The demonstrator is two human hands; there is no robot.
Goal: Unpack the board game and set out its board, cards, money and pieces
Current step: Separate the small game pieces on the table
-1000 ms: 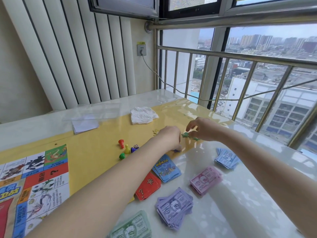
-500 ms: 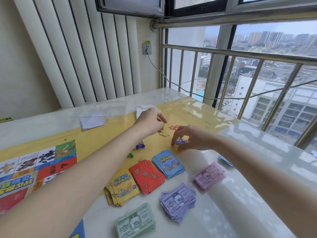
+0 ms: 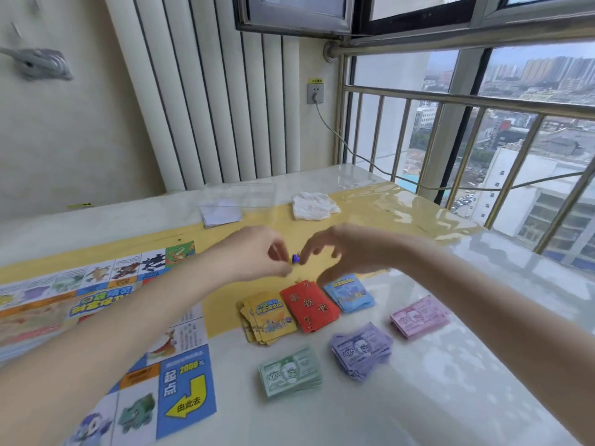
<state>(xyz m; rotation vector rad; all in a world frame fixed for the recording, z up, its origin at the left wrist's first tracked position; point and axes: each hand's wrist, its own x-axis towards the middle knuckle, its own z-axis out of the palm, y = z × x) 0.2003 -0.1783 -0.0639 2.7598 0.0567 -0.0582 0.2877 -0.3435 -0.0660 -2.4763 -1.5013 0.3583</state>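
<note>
The game board lies flat at the left, partly under my left forearm. Right of it are three card decks: yellow, red and blue. Nearer me lie money stacks: green, purple and pink. Just above the decks, my left hand and right hand meet at a small purple piece. My right fingertips pinch it. My left fingers are curled beside it; what they hold is hidden. Other pieces are hidden behind the hands.
A yellow mat covers the far part of the white table. On it sit a crumpled white tissue, a folded paper and a clear plastic sleeve. A metal railing and a wall-socket cable lie behind.
Both hands came together at the purple piece above the card decks. My left hand drew back from near the tissue and my right hand shifted left toward it.
</note>
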